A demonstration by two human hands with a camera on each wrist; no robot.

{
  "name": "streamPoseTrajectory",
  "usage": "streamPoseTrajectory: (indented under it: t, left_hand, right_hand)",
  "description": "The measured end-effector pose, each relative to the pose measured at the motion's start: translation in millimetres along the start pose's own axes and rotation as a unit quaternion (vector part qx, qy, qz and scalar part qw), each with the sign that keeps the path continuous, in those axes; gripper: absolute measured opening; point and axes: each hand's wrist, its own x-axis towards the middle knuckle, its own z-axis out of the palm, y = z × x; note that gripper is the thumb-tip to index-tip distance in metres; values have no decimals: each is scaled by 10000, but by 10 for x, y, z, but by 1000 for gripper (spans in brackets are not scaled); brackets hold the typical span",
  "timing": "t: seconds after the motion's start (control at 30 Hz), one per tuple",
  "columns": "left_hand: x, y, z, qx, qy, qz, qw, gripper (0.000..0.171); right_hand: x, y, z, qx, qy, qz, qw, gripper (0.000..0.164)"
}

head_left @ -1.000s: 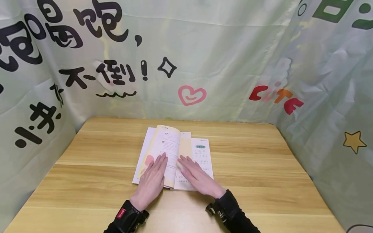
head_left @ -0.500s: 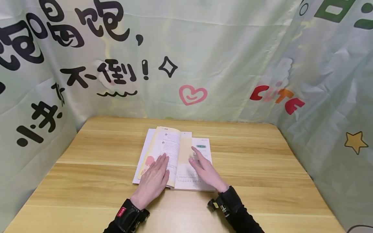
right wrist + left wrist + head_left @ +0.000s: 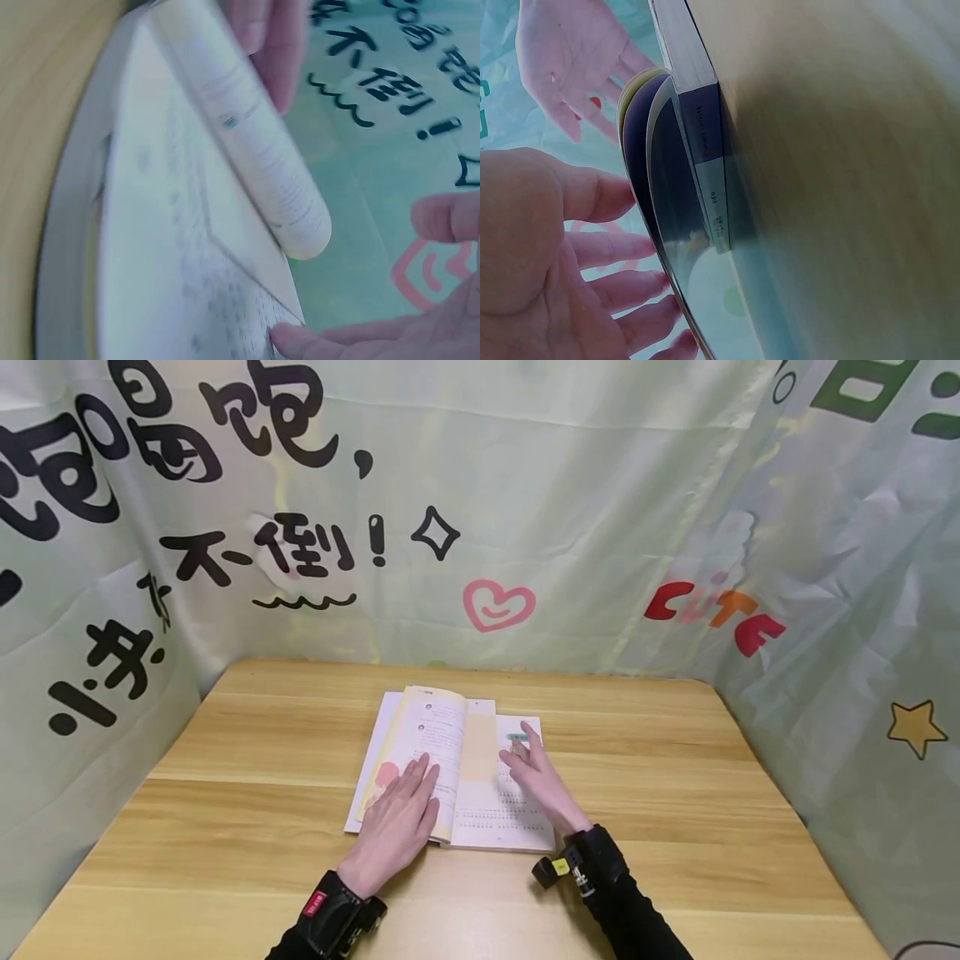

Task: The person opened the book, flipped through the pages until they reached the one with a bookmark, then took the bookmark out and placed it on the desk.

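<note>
An open book [image 3: 476,822] lies on the table. Its left-hand pages [image 3: 444,727] arch up near the fold, with a larger pale cover or sheet [image 3: 381,714] showing beneath them. My left hand [image 3: 397,822] rests with extended fingers on the left page. Above the printed right page my right hand [image 3: 542,781] has loosely bent fingers and holds nothing. In the left wrist view, the book's thick edge [image 3: 697,112] and bent pages stand beside my left fingers. The right wrist view has my right hand [image 3: 420,322] at the page edge; whether a fingertip touches is unclear.
The book sits near the middle of a wooden table [image 3: 660,777]. A pale printed curtain [image 3: 585,527] hangs behind the table and at both sides. A beige panel [image 3: 478,747] shows on the right-hand side of the book.
My right hand has moved from the book's middle fold rightward and up over the right page, uncovering the area by the fold. My left hand has stayed on the left page.
</note>
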Motion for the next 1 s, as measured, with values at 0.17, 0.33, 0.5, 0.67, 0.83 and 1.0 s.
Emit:
streamPoseTrajectory:
  t: [0.17,0.33,0.5,0.67,0.83,1.0]
  left_hand:
    - [-4,-3,5,-9,-16,-6,10000,44]
    - [-5,-7,11,-16,2,-2,10000,44]
    - [1,-1,7,-28,-10,-4,10000,44]
    - [5,5,0,0,-35,-16,10000,44]
    - [-1,7,-5,-5,-64,-30,10000,45]
    - [-6,9,-9,-38,-97,-38,9999,45]
  right_hand:
    - [36,-31,-41,1172,48,396,9923,76]
    - [73,-49,-64,1920,28,563,9798,76]
    - [109,-50,-72,2241,-65,571,9729,74]
    - [149,-54,-52,2211,-56,612,9733,72]
    - [186,-66,-21,2303,14,706,9705,71]
    - [217,-73,-8,2658,122,800,9606,71]
